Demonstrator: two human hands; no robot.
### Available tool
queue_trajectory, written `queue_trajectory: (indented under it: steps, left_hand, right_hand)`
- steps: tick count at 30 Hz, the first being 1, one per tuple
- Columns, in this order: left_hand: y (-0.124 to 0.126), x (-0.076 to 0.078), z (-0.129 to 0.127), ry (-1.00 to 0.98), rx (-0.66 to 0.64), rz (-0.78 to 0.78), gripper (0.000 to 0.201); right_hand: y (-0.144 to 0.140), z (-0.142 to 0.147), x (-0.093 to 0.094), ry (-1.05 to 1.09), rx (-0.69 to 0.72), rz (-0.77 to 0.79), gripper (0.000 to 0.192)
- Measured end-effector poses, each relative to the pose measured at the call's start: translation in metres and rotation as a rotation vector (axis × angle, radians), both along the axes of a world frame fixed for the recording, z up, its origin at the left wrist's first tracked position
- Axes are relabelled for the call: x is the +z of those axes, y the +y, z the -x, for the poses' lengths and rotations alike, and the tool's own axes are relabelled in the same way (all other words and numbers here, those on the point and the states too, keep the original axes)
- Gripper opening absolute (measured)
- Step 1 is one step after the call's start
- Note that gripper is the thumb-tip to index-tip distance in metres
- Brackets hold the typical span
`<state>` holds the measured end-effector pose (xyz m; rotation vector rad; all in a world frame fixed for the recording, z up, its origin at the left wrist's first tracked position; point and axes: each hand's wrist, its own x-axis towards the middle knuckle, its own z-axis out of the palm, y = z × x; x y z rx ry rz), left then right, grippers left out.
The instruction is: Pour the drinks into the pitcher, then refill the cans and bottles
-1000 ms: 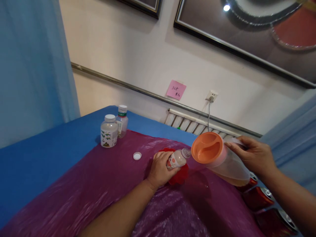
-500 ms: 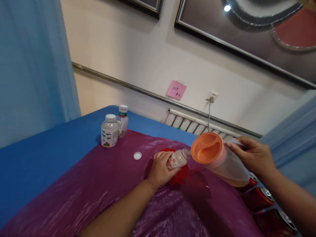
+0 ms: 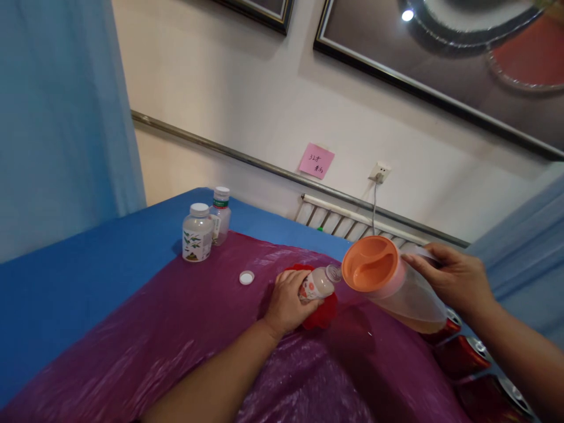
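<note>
My left hand (image 3: 289, 301) is wrapped round a small clear bottle (image 3: 321, 283) with a printed label, tilted with its open mouth to the right. Beneath the bottle, a red scalloped dish (image 3: 324, 314) shows in part. My right hand (image 3: 458, 276) grips the handle of a clear pitcher (image 3: 408, 294) with an orange lid (image 3: 370, 264). The pitcher leans left, its lid close to the bottle's mouth; whether they touch, I cannot tell. Brownish liquid (image 3: 420, 323) lies low in the pitcher. A white cap (image 3: 247, 277) rests on the purple plastic sheet (image 3: 211, 317), left of the bottle.
Two white-capped bottles, a wide one (image 3: 197, 235) and a slimmer one (image 3: 221, 217), stand at the back left of the blue table (image 3: 101, 258). Several red cans (image 3: 462, 355) line the right side under my forearm. Behind are a radiator (image 3: 335, 216) and a wall socket (image 3: 379, 172).
Both hands hold the bottle and pitcher in nearly the same pose. The whole view has shifted very slightly.
</note>
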<state>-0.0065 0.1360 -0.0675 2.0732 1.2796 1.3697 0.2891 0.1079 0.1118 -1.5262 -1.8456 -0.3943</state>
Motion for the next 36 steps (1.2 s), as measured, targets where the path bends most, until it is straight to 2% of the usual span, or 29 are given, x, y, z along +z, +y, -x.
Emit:
queue_trajectory:
  steps: [25,36]
  left_hand:
    - [-0.0026,0.0036,0.0007,-0.010,-0.004,0.006,0.059]
    - [-0.0019,0.0026,0.0001,-0.022,-0.008,0.005,0.059]
  right_hand:
    - [-0.0031,0.0003,0.0005,0.012,-0.029,0.020,0.048]
    - [-0.0030,0.0021,0.0022,-0.011,-0.023,-0.002,0.054]
